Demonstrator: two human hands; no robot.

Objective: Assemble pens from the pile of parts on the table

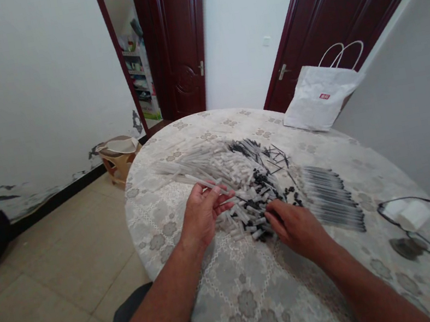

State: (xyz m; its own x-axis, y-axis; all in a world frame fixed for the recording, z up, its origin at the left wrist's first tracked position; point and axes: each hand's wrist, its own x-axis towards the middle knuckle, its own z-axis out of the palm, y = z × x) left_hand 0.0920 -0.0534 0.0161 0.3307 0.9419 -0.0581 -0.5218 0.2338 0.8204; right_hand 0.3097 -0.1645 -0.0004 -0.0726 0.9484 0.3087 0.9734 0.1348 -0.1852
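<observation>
My left hand (201, 213) pinches a thin translucent pen barrel (198, 181) between thumb and fingers, with a dark tip at its right end near the pile. My right hand (295, 224) reaches to the near right side of the pile, its fingers pressed together. Whatever they grip is hidden. Between and beyond the hands lie many whitish pen caps (236, 167) mixed with small black pieces (260, 177). More long clear barrels (182, 164) fan out at the left of the pile. Thin black sticks (277, 156) lie loose on its far right.
Rows of assembled-looking pens (332, 198) lie right of my right hand. Eyeglasses (422, 249), a white tissue pack (414, 216) and a dark round object (407, 247) sit at the right. A white paper bag (320, 98) stands at the back of the round table with a patterned cloth (245, 283).
</observation>
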